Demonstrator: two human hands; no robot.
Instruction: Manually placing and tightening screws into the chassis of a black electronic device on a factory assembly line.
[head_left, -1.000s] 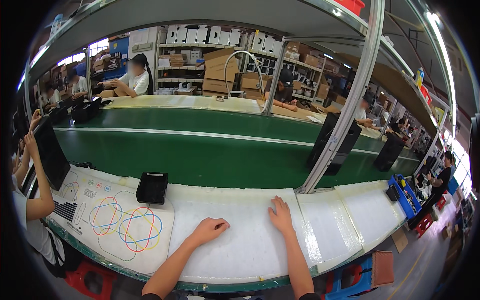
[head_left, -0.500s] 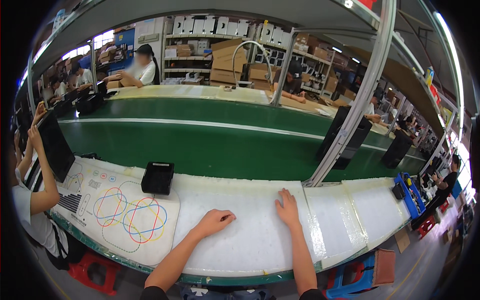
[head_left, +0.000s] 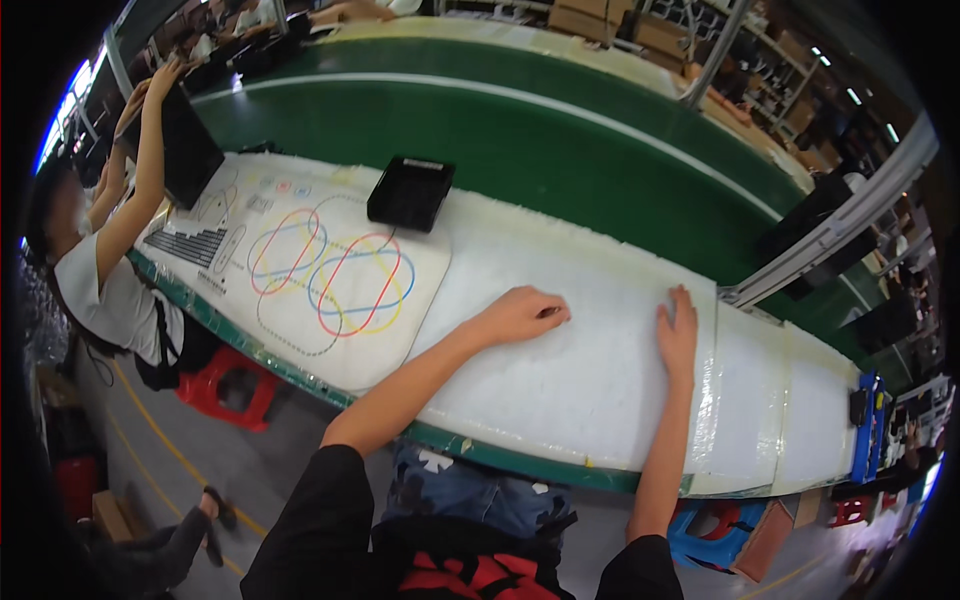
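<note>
Over the white tabletop (head_left: 560, 390), my left hand (head_left: 522, 314) is closed, its fingers curled together toward the right. A small dark spot shows between the thumb and fingers; I cannot make out whether it is a thing or a shadow. My right hand (head_left: 678, 335) lies flat on the white surface further right, fingers stretched out and holding nothing. An open black plastic bin (head_left: 411, 194) stands at the far edge of the table, beyond my left hand. Left of that hand lies a white mat (head_left: 300, 335) printed with coloured loops and a dashed line.
A green conveyor belt (head_left: 480, 150) runs behind the table. At the left, a seated person (head_left: 110, 250) raises both hands to a black panel (head_left: 180, 145). A metal post (head_left: 850, 235) rises at the right, beyond which sits a blue bin (head_left: 868, 425). Stools stand below.
The view has tilted down and turned left, so the table sits higher and further right in the picture. Both hands keep about the same pose and place on the table.
</note>
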